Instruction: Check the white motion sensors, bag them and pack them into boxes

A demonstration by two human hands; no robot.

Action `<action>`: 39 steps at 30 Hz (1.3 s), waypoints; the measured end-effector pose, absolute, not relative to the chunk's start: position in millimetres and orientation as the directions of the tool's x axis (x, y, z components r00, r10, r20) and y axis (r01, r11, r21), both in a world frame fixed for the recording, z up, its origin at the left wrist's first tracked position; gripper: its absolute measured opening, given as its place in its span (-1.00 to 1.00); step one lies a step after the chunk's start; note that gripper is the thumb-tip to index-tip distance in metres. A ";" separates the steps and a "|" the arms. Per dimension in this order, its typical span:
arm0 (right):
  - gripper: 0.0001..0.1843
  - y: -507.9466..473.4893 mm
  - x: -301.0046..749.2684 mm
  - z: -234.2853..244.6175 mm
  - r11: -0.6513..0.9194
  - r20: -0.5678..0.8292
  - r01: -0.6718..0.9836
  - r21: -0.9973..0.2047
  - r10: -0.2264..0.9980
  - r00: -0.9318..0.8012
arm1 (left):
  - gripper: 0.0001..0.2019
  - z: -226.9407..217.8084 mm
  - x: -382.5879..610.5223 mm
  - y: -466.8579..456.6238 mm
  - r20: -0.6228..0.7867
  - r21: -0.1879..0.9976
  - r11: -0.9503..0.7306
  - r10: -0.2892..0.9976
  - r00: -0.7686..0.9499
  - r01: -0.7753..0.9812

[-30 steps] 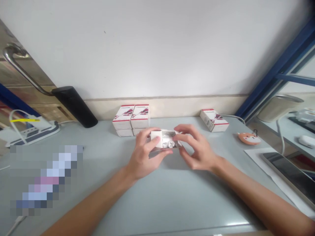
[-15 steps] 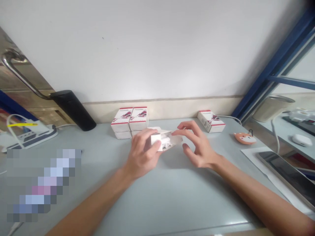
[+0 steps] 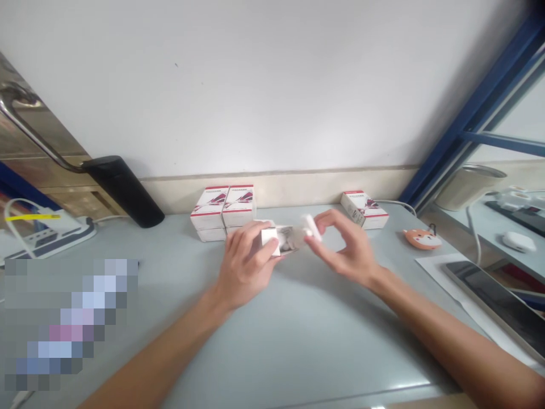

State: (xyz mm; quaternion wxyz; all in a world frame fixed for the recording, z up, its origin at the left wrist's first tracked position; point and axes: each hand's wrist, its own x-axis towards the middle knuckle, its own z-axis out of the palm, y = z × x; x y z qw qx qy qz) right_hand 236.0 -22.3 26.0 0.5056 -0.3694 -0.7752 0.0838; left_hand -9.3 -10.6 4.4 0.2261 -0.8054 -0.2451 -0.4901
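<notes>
My left hand is closed around a small white cardboard box, which lies tilted with its open end toward the right. Inside the box some pale contents show, too blurred to name. Just right of that opening, my right hand pinches a small white piece between thumb and fingers. The piece is smeared by motion, so its kind cannot be made out. Both hands are above the grey table.
Stacked white-and-red boxes stand against the wall, and a similar box sits at the back right. Also on the right are an orange animal-faced case and a dark phone-like device. A black cylinder leans at the left.
My right hand's fingers have closed on a small white piece, now outside the box's open end. My left hand still holds the box in nearly the same place.
</notes>
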 end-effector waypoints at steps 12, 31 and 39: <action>-0.69 55.9 370.0 -2.2 -0.146 0.464 0.824 -0.548 0.766 0.445 | -0.41 3.8 -8.5 -10.4 0.912 -0.094 -0.800 0.170 0.374 0.592; -0.65 -26.1 231.5 19.1 0.842 0.583 0.535 -0.073 0.471 -0.662 | -0.61 4.6 -7.0 -13.7 0.894 -0.260 -0.723 0.070 0.443 0.640; -0.83 -14.6 241.5 17.5 0.777 0.637 0.625 0.080 0.442 -0.632 | -0.54 4.6 -9.3 -10.9 0.890 -0.203 -0.741 0.132 0.436 0.640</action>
